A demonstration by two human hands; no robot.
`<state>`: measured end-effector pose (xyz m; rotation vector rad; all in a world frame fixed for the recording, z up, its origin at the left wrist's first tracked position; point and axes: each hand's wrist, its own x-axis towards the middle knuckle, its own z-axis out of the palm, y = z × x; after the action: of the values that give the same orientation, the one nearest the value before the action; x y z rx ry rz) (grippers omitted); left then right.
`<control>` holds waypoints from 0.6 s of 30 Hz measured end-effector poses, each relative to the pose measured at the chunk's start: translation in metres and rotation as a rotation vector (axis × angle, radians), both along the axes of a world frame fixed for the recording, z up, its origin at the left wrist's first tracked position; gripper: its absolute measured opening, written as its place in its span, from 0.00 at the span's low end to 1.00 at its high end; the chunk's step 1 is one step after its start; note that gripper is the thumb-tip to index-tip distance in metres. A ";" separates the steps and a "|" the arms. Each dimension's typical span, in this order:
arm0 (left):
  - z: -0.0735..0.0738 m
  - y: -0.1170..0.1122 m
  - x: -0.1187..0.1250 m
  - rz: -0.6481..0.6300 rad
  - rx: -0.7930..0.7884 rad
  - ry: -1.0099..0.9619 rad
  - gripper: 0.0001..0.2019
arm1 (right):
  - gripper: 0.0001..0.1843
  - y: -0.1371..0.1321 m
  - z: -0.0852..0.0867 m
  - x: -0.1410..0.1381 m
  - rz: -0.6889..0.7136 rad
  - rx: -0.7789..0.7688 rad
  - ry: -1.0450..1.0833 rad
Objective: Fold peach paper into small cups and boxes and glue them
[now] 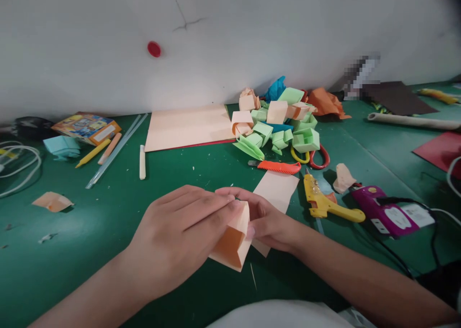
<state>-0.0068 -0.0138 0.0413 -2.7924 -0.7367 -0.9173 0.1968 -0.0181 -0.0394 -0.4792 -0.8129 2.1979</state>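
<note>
Found peach folded-paper box [232, 246] with open end facing nearward; cannot judge long axis, partly hand-covered. Shows straight creases, darker orange interior. Grasped between left hand [183, 222] and right hand [268, 220].

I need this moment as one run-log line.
left hand: against folded peach paper; right hand: gripping its side; glue gun: on green table
</note>
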 end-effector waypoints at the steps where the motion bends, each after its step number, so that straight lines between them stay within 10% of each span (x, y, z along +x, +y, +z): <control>1: 0.000 -0.001 0.000 0.007 0.002 -0.008 0.11 | 0.36 0.000 0.000 -0.001 -0.001 0.001 0.013; 18: -0.002 -0.005 0.002 0.190 -0.201 -0.054 0.12 | 0.32 -0.013 -0.008 -0.014 -0.052 -0.049 0.066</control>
<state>-0.0048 -0.0192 0.0394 -2.8084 -1.1404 -0.9340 0.1832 -0.0313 -0.0475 -0.4436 -0.7057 2.1780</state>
